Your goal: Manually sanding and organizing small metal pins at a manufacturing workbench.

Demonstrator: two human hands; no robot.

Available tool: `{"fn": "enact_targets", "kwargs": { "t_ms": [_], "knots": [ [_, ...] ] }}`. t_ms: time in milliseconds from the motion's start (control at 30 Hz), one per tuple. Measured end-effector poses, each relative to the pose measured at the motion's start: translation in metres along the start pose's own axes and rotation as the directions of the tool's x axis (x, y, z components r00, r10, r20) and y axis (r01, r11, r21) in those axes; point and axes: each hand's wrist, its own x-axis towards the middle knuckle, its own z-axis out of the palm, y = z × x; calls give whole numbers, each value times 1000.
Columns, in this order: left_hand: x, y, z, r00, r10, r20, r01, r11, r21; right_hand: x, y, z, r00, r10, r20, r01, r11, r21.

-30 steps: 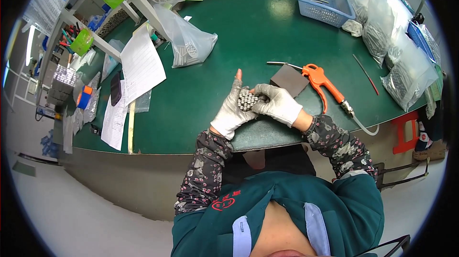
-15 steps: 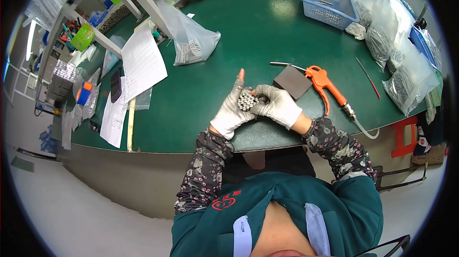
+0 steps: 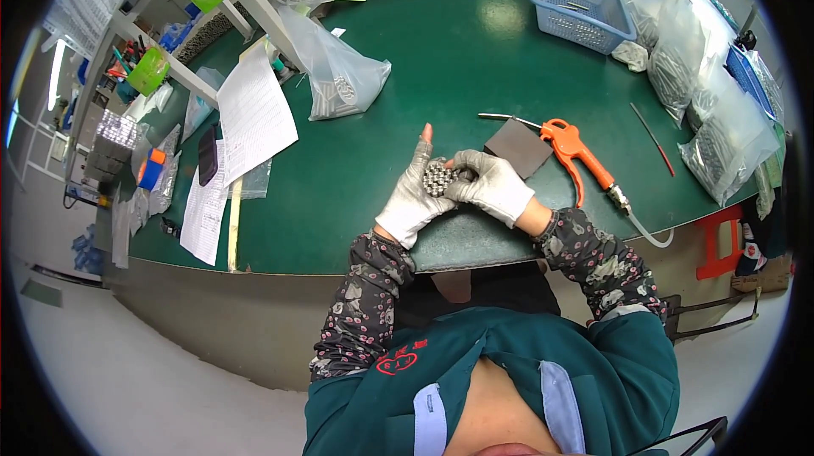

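Note:
Close to the table's front edge, a tight bundle of small shiny metal rods (image 3: 437, 179) sits between my hands, round ends facing up. My left hand (image 3: 409, 203), in a white glove with a bare thumb tip, cradles it from the left with the thumb stretched up and away. From the right, my right hand (image 3: 498, 190), gloved too, closes its bent fingers against the bundle's side. The lower part of the rods is hidden by the gloves. Just beyond my right hand lie a dark grey block (image 3: 518, 147) and an orange air blow gun (image 3: 577, 144), its nozzle passing behind the block.
On the green table (image 3: 441, 58), a blue plastic basket (image 3: 581, 28) stands far right. Bags of metal rods (image 3: 721, 151) line the right edge, near a thin rod (image 3: 653, 141). At left are a plastic bag (image 3: 343, 75), paper sheets (image 3: 254, 121), a phone (image 3: 208, 155) and a rack (image 3: 271, 19).
Both hands stay in nearly the same place around the rods. The bundle's end faces look slightly turned, and the view has shifted a little.

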Motion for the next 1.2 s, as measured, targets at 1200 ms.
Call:
{"fn": "enact_targets", "kwargs": {
  "t_ms": [1200],
  "knots": [
    [-2,4,9,1000,-5,-30,6,1000,20,19,-41,-24,989,40,140,57,777,-627]
  ]
}}
